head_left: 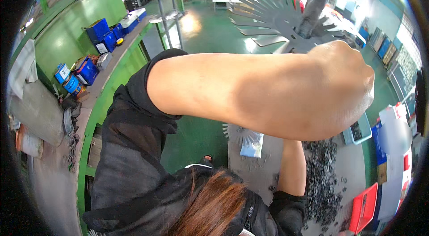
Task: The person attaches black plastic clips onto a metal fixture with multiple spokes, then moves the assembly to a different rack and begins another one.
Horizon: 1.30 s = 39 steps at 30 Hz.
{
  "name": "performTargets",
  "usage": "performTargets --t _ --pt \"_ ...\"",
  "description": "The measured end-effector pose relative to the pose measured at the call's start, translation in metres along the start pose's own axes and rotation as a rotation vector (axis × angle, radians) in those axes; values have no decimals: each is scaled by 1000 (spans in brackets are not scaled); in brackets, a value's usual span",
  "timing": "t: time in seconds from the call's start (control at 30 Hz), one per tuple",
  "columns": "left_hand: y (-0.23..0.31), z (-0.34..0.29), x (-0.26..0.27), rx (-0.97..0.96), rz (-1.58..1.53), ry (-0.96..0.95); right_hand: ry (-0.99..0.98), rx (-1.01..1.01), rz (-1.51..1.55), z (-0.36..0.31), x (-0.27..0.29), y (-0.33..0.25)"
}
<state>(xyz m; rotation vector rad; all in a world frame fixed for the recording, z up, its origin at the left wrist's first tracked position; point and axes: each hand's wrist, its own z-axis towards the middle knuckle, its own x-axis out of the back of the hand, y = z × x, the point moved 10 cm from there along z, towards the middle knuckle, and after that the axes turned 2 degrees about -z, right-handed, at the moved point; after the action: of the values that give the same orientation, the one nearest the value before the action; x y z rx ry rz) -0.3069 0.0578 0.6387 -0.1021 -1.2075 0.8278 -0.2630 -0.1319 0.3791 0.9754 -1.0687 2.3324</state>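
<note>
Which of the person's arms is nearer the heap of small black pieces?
Right: the right forearm appears just left of the heap, its hand hidden; the left forearm crosses higher, nearer the camera.

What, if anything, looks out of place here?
Dark pieces lie loose across the table, stragglers scattered beyond the heap; possibly spilled, or simply left loose. Nothing else stands out, though the left arm blocks much of the view.

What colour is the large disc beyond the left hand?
The disc is grey, best seen in head view.
</note>
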Motion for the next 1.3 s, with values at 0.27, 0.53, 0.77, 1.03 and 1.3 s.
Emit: performTargets --t 0.27,0.53,0.77,1.03,1.3 --pt "-91 -70 -45 214 201 -41 -27 201 155 95 -98 -65" --pt "-206 -204 -112 526 -95 -267 -230 170 213 157 -209 -109" --pt "-276 -277 -113 686 -178 -278 -332 296 249 196 -245 -163" --pt "-291 -340 -126 701 -192 -297 -334 336 366 215 -315 -189" --pt "-290 -426 -143 756 -265 -241 -373 196 364 206 -371 -201"
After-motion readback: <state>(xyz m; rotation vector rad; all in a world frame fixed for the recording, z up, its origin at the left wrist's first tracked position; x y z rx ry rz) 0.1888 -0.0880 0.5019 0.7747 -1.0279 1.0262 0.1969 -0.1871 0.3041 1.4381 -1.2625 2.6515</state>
